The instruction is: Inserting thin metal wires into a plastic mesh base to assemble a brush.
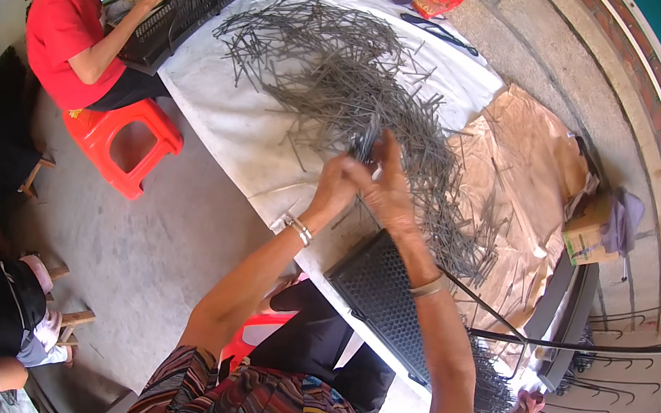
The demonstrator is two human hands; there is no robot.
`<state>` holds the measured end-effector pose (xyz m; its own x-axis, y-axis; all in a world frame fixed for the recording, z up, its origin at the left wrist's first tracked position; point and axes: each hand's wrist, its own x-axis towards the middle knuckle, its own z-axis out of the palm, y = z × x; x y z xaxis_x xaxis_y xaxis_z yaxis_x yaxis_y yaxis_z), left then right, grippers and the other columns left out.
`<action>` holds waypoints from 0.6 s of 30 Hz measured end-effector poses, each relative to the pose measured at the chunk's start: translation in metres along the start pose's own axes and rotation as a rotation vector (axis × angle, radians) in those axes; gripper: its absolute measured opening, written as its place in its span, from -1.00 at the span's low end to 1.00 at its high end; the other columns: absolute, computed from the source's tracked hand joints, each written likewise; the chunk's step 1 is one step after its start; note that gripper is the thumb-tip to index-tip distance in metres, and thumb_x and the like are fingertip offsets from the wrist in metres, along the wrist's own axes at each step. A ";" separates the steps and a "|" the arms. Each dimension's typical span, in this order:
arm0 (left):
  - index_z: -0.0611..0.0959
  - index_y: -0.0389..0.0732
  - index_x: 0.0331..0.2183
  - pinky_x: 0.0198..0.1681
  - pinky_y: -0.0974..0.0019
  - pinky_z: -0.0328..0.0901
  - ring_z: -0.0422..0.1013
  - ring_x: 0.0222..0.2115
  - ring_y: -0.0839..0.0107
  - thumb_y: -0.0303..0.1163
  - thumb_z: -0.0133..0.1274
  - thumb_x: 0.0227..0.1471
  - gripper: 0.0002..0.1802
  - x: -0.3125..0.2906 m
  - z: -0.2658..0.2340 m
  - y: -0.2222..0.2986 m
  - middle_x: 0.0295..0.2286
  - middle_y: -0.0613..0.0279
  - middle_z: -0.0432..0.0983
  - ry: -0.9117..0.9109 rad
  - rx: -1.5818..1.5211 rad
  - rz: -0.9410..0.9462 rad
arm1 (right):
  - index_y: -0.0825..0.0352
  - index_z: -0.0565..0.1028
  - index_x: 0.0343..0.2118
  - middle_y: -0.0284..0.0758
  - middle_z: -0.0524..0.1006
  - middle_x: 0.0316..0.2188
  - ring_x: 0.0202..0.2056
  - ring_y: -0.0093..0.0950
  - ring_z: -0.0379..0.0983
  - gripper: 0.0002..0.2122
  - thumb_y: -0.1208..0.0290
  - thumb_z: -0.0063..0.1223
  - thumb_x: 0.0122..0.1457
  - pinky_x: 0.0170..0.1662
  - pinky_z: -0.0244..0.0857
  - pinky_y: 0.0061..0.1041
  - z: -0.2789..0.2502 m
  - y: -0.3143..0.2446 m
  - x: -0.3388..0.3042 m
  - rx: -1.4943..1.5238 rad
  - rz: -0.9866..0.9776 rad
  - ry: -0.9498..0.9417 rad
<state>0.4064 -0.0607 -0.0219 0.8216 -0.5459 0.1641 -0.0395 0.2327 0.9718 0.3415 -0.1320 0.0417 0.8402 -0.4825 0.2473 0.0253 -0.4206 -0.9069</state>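
Above the near edge of the heap, my left hand (336, 183) is closed round the lower part of a small bundle of thin dark rods (365, 143). My right hand (389, 192) grips the same bundle from the right, its fingers pointing upward along it and its thumb side meeting my left hand. The bundle stands roughly upright and is slightly blurred. Beyond and around my hands, a large loose heap of similar dark rods (328, 55) spreads over the white cloth (205, 70). Below my right forearm lies a black tray with a honeycomb of holes (386, 289).
Brown paper (520, 159) covers the table's right part, near a cardboard box (590, 235). A thin black bar (610, 350) crosses at right, above hooked wires (604, 392). Far left, a person in red (73, 27) sits on a red stool (128, 144) at a black rack (159, 32).
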 end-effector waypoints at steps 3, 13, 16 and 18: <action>0.56 -0.28 -0.21 -0.26 0.38 0.33 0.45 -0.33 0.54 -0.38 0.07 -0.01 -0.72 -0.012 -0.013 -0.027 -0.36 0.20 0.58 -0.078 0.313 -0.089 | 0.43 0.02 0.20 -0.24 0.43 -0.30 -0.27 -0.47 0.37 -0.21 0.32 0.29 0.00 -0.16 0.31 -0.51 0.024 0.019 -0.002 0.145 0.215 0.040; 0.55 -0.25 -0.17 -0.27 0.39 0.33 0.45 -0.37 0.50 -0.39 0.18 -0.07 -0.64 -0.018 -0.013 -0.041 -0.39 0.26 0.57 -0.085 0.214 -0.070 | 0.38 0.52 -0.33 -0.43 0.50 -0.45 -0.35 -0.66 0.36 -0.78 0.30 0.00 0.23 -0.21 0.25 -0.64 0.020 0.002 -0.005 0.311 0.203 0.114; 0.58 -0.28 -0.27 -0.36 0.36 0.32 0.41 -0.46 0.52 -0.32 0.21 -0.09 -0.67 -0.030 -0.009 -0.037 -0.49 0.31 0.54 0.049 0.090 -0.012 | 0.43 0.51 -0.39 -0.38 0.53 -0.45 -0.37 -0.63 0.38 -0.66 0.22 -0.15 0.30 -0.24 0.29 -0.59 0.024 0.019 -0.019 0.082 0.221 0.082; 0.57 -0.29 -0.28 -0.37 0.36 0.32 0.40 -0.45 0.52 -0.32 0.19 -0.08 -0.68 -0.031 -0.018 -0.048 -0.49 0.30 0.54 0.011 0.057 -0.060 | 0.41 0.50 -0.30 -0.32 0.53 -0.45 -0.34 -0.58 0.40 -0.69 0.22 -0.12 0.28 -0.19 0.30 -0.55 0.033 0.023 -0.027 -0.009 0.198 0.055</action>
<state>0.3932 -0.0402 -0.0767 0.8297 -0.5484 0.1041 -0.0222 0.1538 0.9879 0.3375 -0.1035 0.0033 0.7972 -0.5980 0.0828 -0.1429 -0.3202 -0.9365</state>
